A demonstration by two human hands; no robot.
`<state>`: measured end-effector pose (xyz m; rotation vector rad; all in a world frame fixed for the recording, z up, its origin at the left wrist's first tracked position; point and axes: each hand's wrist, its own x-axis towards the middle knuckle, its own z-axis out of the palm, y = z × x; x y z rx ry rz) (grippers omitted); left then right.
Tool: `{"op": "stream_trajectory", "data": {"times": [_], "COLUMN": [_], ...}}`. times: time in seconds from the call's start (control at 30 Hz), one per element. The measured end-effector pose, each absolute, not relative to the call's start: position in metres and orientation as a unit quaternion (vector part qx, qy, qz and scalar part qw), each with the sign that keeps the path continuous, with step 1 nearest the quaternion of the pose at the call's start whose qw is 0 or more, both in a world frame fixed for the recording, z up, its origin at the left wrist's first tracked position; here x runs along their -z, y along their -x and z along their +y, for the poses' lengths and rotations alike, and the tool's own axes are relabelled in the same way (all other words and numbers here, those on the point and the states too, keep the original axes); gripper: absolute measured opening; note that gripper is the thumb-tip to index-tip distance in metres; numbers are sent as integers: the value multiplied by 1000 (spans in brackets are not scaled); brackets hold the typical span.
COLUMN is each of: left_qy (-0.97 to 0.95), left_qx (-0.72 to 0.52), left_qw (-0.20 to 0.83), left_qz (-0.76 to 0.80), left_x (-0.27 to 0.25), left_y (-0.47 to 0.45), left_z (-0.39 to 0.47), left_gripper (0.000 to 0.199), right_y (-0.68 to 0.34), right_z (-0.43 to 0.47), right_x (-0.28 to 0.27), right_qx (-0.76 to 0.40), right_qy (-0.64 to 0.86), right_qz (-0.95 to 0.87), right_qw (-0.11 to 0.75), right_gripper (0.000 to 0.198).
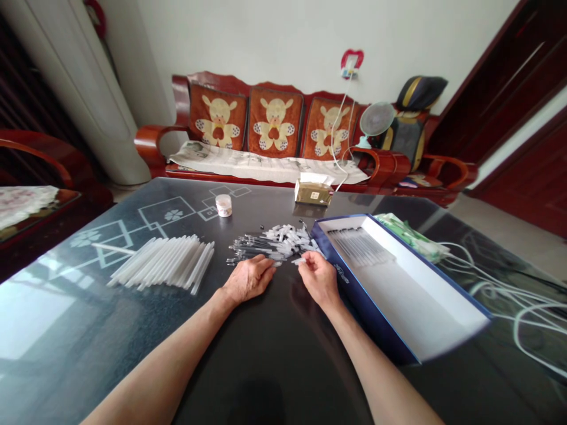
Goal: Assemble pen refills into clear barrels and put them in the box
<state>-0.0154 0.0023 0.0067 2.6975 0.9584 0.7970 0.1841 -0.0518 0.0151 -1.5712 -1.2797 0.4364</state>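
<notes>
While box (372, 307) flanks right, hands (283, 278) touch refills (270, 245).

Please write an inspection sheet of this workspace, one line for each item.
Surface: dark glossy table, reflective.
Job's things: pile of refills and small clear caps; row of clear tubes; blue-sided box holding some pieces.
Clutter: small jar, tissue box, green packet.
Hands: left hand resting at the pile; right hand, fingers pinching a small clear piece.
Cables: white cords at the right.
Surroundings: wooden sofa, small fan.
</notes>
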Motion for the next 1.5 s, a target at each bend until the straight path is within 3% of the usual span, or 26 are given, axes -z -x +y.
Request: {"op": "stream_trajectory", "data": {"times": [0.13, 0.27, 0.37, 0.5, 0.6, 1.13, 1.33, 1.43, 1.5], "left_qy": [-900, -898, -897, -896, -896, -897, -897, -896, -896], "left_qx": [-277, -281, -282, -273, -261, -254, -254, -259, -261], "left_qw": [82, 87, 90, 93, 94, 95, 93, 95, 94], "left_qz": [327, 327, 327, 337, 346, 350, 350, 348, 346], "left_x": [-6, -5, -4, -6, -9, -8, -6, -6, -5], "left_y": [16, 17, 17, 17, 16, 16, 16, 16, 16], "left_z": [5, 6, 7, 6, 5, 5, 5, 6, 6], "left_gripper": [27, 28, 28, 27, 27, 30, 30, 30, 30], "right_y": [-195, -203, -211, -213, -209, -203, -190, -194, -204], "right_z": [-52, -54, -62, -73, -75, -55, -68, -76, -80], "right_x": [-15, -16, -23, -34, -38, -58, -56, -44, -35], "right_qx": [-108, 9, 76, 94, 87, 8, 11, 34, 53], "right_qy": [682, 684, 714, 769, 784, 803, 797, 771, 742], "right_qz": [-619, -653, -655, -628, -614, -589, -586, -628, -668], "right_qw": [374, 326, 236, 82, 25, -87, -144, -101, -14], "right_gripper": [15, 23, 24, 24, 24, 27, 43, 41, 41]}}
